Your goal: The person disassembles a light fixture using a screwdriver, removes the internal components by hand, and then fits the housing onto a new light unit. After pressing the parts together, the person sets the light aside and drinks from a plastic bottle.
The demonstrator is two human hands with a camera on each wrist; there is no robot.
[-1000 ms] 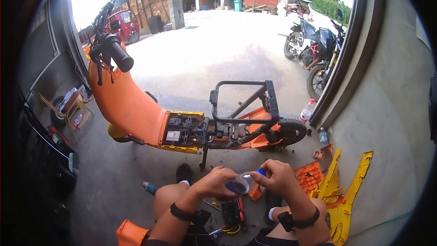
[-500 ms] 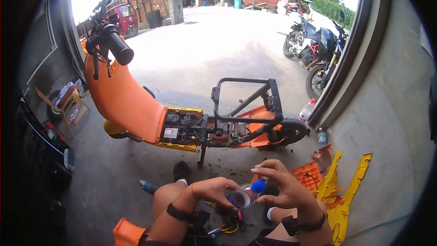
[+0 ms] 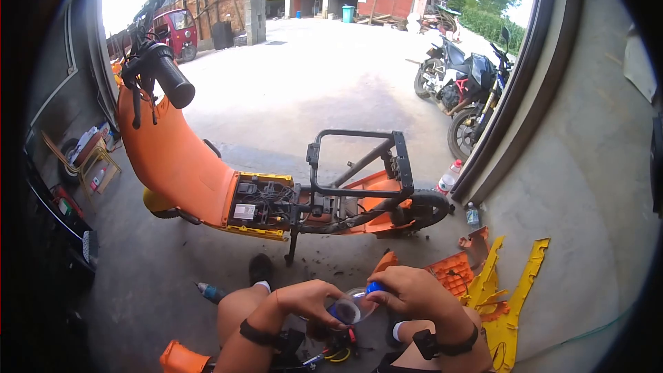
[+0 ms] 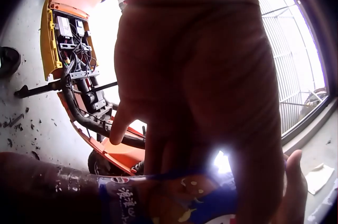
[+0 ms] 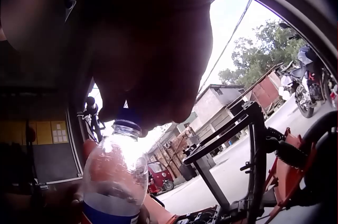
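Note:
A clear plastic bottle (image 3: 360, 302) with a blue label lies tilted between both hands, low in the head view. My left hand (image 3: 312, 302) grips it around the labelled body; in the left wrist view that label (image 4: 203, 197) shows below the dark left hand (image 4: 195, 81). The fingers and thumb of my right hand (image 3: 409, 292) pinch the blue cap (image 3: 374, 287). Seen from the right wrist, the right hand (image 5: 153, 55) is over the bottle's neck, with the clear shoulder (image 5: 117, 168) under it. Whether the cap is loose I cannot tell.
Beyond the hands stands an orange scooter (image 3: 181, 159) with exposed wiring and a bare black frame (image 3: 356, 132). Yellow panels (image 3: 525, 297) and an orange grid part (image 3: 452, 273) lie at right. Bottles stand by the doorway; a drill (image 3: 209, 293) and tools lie near the legs.
The right hand's fingers were lifted off the cap half a second ago and now close on it again. The head view has shifted, moving the scooter left in the picture.

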